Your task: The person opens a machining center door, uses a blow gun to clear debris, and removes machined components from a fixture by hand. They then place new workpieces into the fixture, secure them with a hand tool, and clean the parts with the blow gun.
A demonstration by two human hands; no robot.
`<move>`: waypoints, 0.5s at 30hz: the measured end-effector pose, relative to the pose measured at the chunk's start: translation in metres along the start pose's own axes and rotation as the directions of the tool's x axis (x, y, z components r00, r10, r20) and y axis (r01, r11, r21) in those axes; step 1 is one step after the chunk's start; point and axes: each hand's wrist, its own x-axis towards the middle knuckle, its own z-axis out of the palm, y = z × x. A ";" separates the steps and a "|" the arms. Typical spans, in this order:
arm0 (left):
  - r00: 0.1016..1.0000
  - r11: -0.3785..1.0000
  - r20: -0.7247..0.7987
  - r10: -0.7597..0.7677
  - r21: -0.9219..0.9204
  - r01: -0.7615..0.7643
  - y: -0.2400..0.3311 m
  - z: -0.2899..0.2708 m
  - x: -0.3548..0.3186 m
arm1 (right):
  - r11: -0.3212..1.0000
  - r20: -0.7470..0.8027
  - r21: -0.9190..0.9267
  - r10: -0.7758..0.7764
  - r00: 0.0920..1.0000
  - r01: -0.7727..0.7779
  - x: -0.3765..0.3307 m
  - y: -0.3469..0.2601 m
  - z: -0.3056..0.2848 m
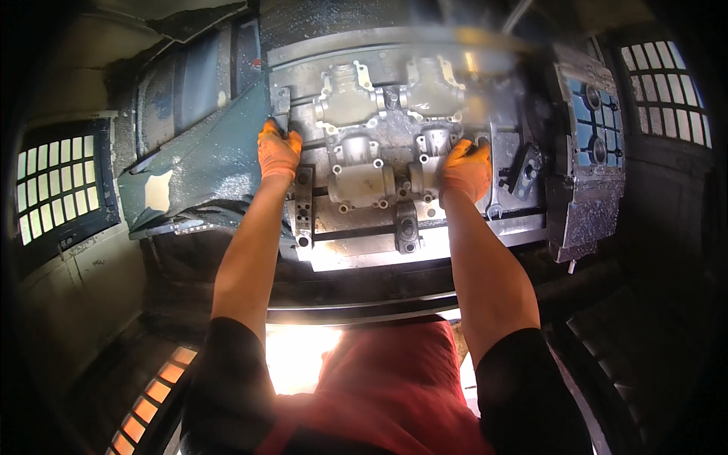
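Note:
My left hand [278,154], in an orange glove, is closed at the left edge of the metal fixture plate [371,246], beside a dark clamp block. What its fingers grip there is hidden. My right hand [466,171], also gloved in orange, curls over the right side of the lower right metal casting [428,171] and covers part of it. To its left lies a matching casting [360,186]. Behind them sit two more castings, the far left casting [345,98] and the far right casting [432,98], both with wet-looking faces. An open-end wrench [494,182] lies just right of my right hand.
Dark clamp blocks, such as the front middle one [407,227], stand on the plate. A blue-faced block with round openings [595,125] rises at the right. A sloping green-grey panel [205,159] is at the left. Barred windows flank the dark enclosure.

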 end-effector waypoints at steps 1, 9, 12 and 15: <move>0.999 0.998 -0.029 0.018 0.065 -0.016 0.002 0.003 -0.003 | 0.998 0.007 0.064 0.021 1.000 -0.022 0.000 0.001 -0.001; 0.997 0.992 -0.070 0.029 0.123 -0.021 -0.001 0.001 -0.023 | 0.997 -0.026 0.076 -0.010 1.000 0.012 -0.003 0.002 -0.001; 0.993 0.991 -0.119 0.013 0.135 0.003 -0.006 0.003 -0.032 | 0.998 -0.038 0.052 -0.039 0.999 0.041 -0.002 0.008 0.004; 0.995 0.991 -0.103 -0.015 0.129 0.029 -0.010 0.004 -0.030 | 0.996 0.010 0.089 -0.023 1.000 0.022 -0.005 0.004 -0.002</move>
